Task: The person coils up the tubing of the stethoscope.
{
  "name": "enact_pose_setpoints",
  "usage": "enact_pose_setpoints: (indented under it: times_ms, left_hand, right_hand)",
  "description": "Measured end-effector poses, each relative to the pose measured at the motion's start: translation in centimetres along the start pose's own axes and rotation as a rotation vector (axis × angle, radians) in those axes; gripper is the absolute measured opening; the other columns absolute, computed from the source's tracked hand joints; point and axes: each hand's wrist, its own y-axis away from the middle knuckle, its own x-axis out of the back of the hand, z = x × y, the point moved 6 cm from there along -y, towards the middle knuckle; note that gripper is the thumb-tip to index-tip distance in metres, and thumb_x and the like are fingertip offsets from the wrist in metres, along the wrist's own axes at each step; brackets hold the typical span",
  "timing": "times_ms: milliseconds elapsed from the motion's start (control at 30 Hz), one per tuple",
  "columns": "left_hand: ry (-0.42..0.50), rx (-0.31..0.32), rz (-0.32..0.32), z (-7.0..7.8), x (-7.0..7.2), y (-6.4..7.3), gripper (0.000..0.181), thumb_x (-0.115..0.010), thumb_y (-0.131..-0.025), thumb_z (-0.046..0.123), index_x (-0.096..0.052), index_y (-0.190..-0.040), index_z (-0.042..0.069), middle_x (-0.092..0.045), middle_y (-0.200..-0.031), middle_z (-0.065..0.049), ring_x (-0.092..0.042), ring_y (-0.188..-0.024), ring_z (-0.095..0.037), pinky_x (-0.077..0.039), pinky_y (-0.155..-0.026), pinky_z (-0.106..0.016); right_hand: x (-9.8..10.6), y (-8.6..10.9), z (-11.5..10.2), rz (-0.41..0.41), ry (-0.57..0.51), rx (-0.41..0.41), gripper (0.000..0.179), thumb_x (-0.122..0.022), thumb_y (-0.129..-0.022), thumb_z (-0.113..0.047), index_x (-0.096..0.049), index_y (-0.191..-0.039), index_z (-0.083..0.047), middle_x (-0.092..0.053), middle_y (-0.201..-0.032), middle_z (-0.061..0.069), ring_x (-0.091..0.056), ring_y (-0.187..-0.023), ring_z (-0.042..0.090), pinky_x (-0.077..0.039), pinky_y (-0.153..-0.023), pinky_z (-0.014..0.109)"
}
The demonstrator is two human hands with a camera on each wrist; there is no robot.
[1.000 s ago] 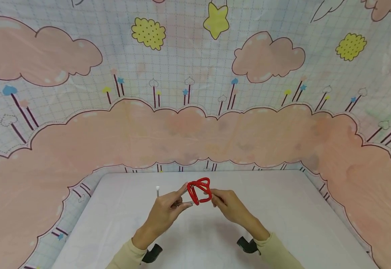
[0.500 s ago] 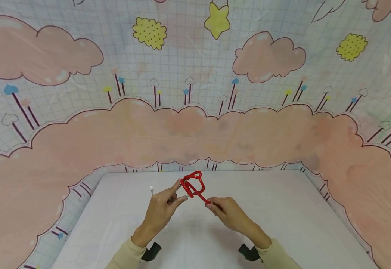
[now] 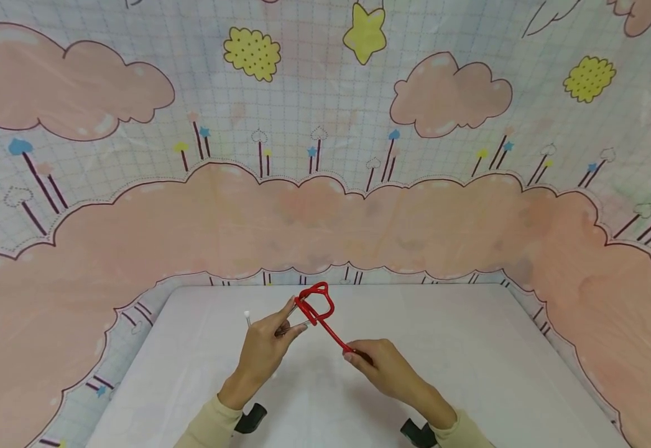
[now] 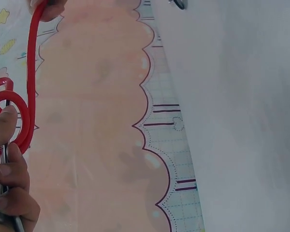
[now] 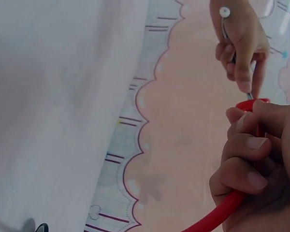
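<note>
A red flexible tube (image 3: pixel 333 336) is looped several times at one end, and the loops sit round the tips of two thin metal prongs. My left hand (image 3: pixel 263 348) grips the metal prong piece, its thumb and a finger near the loops. From behind that hand a thin rod with a white knob (image 5: pixel 224 12) sticks out. My right hand (image 3: pixel 387 367) holds the free end of the tube, fingers curled round it in the right wrist view. Between the hands the tube (image 4: pixel 31 72) runs taut. The middle of the prong piece is hidden in my left palm.
A white table (image 3: pixel 470 348) lies under both hands, which are raised above it. Behind it hangs a patterned cloth (image 3: pixel 325 230) with pink clouds. Black wrist-camera mounts (image 3: pixel 251 418) stick out below the sleeves.
My right hand has drawn down and away from the loops, so a longer straight length of tube shows. My left hand and the loops have shifted slightly left; the loops have also risen.
</note>
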Motion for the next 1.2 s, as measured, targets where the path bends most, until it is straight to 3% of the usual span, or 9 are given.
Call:
enact_pose_setpoints:
  times_ms: [300, 500, 933, 1067, 1200]
  left_hand:
    - [-0.015, 0.012, 0.019, -0.7, 0.4, 0.0, 0.058, -0.084, -0.074, 0.011, -0.064, -0.126, -0.003, -0.049, -0.059, 0.010, -0.031, -0.055, 0.003, -0.028, -0.049, -0.009]
    - [-0.018, 0.047, -0.005, -1.0, 0.2, 0.1, 0.057, -0.084, -0.075, 0.012, -0.064, -0.126, -0.002, -0.047, -0.058, 0.011, -0.031, -0.054, 0.003, -0.029, -0.048, -0.012]
    - [-0.073, 0.116, -0.012, -0.9, -0.2, 0.1, 0.058, -0.085, -0.074, 0.013, -0.064, -0.127, 0.001, -0.052, -0.059, 0.008, -0.035, -0.054, -0.001, -0.033, -0.048, -0.016]
    - [-0.097, 0.150, -0.007, -1.1, -0.3, 0.2, 0.057, -0.083, -0.077, 0.018, -0.064, -0.128, 0.001, -0.055, -0.059, 0.007, -0.036, -0.053, -0.001, -0.033, -0.048, -0.017]
    - [-0.110, 0.177, -0.022, -1.2, -0.5, 0.3, 0.057, -0.083, -0.078, 0.019, -0.063, -0.129, 0.002, -0.054, -0.059, 0.008, -0.035, -0.053, -0.001, -0.032, -0.048, -0.017]
  right_hand:
    - [0.6, 1.0, -0.3, 0.119, -0.014, 0.059, 0.021, -0.063, -0.097, -0.029, -0.075, -0.101, -0.013, -0.064, -0.074, -0.007, -0.043, -0.059, -0.004, -0.042, -0.049, 0.016]
    - [0.9, 1.6, -0.8, 0.179, -0.017, 0.121, 0.016, -0.066, -0.094, -0.028, -0.074, -0.098, -0.015, -0.062, -0.074, -0.011, -0.043, -0.060, -0.005, -0.041, -0.048, 0.015]
    - [1.2, 2.4, -2.6, 0.108, -0.029, 0.212, 0.013, -0.069, -0.090, -0.008, -0.073, -0.103, -0.010, -0.063, -0.075, -0.007, -0.043, -0.062, -0.007, -0.043, -0.050, 0.014]
    - [1.1, 2.6, -2.9, 0.086, -0.052, 0.249, 0.013, -0.068, -0.092, -0.009, -0.073, -0.104, -0.010, -0.063, -0.075, -0.006, -0.042, -0.062, -0.007, -0.042, -0.050, 0.013]
    - [1.5, 2.7, -3.1, 0.122, -0.045, 0.284, 0.011, -0.068, -0.093, -0.012, -0.073, -0.102, -0.010, -0.062, -0.073, -0.007, -0.041, -0.062, -0.008, -0.040, -0.049, 0.012]
